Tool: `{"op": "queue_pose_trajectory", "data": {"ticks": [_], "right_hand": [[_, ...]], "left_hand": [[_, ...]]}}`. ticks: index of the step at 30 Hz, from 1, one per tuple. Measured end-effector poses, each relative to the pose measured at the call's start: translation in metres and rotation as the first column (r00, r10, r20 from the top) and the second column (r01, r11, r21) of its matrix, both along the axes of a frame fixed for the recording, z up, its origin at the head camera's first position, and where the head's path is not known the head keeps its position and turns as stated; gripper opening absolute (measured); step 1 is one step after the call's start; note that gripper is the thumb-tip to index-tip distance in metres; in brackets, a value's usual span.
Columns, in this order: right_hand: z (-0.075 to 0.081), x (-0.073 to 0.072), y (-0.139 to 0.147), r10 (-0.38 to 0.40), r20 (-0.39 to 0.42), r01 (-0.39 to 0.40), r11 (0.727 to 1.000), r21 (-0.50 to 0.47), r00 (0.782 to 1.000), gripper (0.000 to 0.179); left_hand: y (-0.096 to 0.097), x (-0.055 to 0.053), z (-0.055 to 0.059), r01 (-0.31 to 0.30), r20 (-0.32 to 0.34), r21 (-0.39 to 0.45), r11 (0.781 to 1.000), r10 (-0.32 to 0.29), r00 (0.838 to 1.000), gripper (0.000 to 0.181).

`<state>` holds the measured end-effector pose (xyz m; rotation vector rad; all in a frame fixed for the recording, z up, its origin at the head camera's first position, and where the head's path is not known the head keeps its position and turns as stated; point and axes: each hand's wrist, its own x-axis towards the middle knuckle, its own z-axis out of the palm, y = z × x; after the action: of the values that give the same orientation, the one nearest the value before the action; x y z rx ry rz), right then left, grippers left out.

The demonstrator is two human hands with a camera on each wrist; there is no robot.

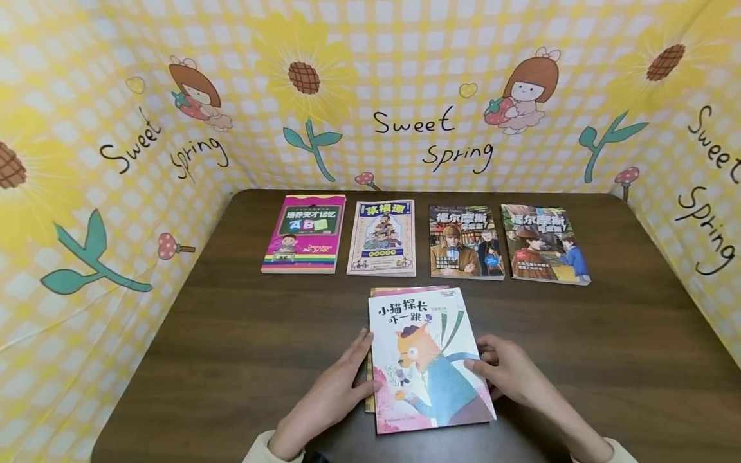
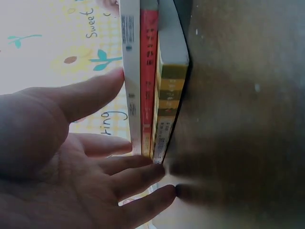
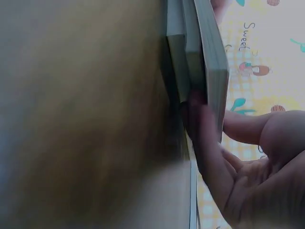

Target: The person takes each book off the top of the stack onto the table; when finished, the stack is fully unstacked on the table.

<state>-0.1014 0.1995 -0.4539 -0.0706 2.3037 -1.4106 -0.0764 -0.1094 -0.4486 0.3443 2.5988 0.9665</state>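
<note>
A white picture book (image 1: 433, 370) with an orange cat in a blue coat lies on top of a small stack near me. Beneath it, in the left wrist view, are a red-spined book (image 2: 149, 71) and a yellow-striped book (image 2: 170, 90). My left hand (image 1: 330, 392) lies along the stack's left side, fingers extended against the spines and thumb at the top book's edge. At the right edge, my right hand (image 1: 515, 370) pinches the picture book, its thumb on the cover and fingers at the side below. The lower covers are mostly hidden.
Beyond the stack, a row holds a pink ABC book (image 1: 303, 235), a cream book (image 1: 382, 238) and two detective books (image 1: 466, 241) on the dark wooden table (image 1: 249, 354). A yellow checked cloth (image 1: 399, 77) rises behind and on both sides.
</note>
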Motion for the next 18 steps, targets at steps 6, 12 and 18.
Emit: {"op": "queue_pose_trajectory", "data": {"ticks": [6, 12, 18], "right_hand": [[0.001, 0.007, 0.042, -0.003, 0.004, 0.003, 1.0, -0.028, 1.0, 0.055], [0.009, 0.006, 0.121, -0.139, 0.099, 0.131, 0.988, 0.081, 0.985, 0.066], [0.008, 0.006, 0.187, -0.225, 0.175, 0.193, 0.964, 0.181, 0.959, 0.076]], "left_hand": [[-0.002, 0.001, -0.001, 0.025, 0.037, -0.044, 0.999, -0.024, 0.999, 0.077], [-0.004, 0.001, 0.002, 0.014, 0.034, -0.041, 0.999, -0.012, 0.999, 0.077], [-0.004, 0.0, 0.004, -0.01, 0.045, -0.073, 0.997, 0.013, 0.999, 0.078]]}}
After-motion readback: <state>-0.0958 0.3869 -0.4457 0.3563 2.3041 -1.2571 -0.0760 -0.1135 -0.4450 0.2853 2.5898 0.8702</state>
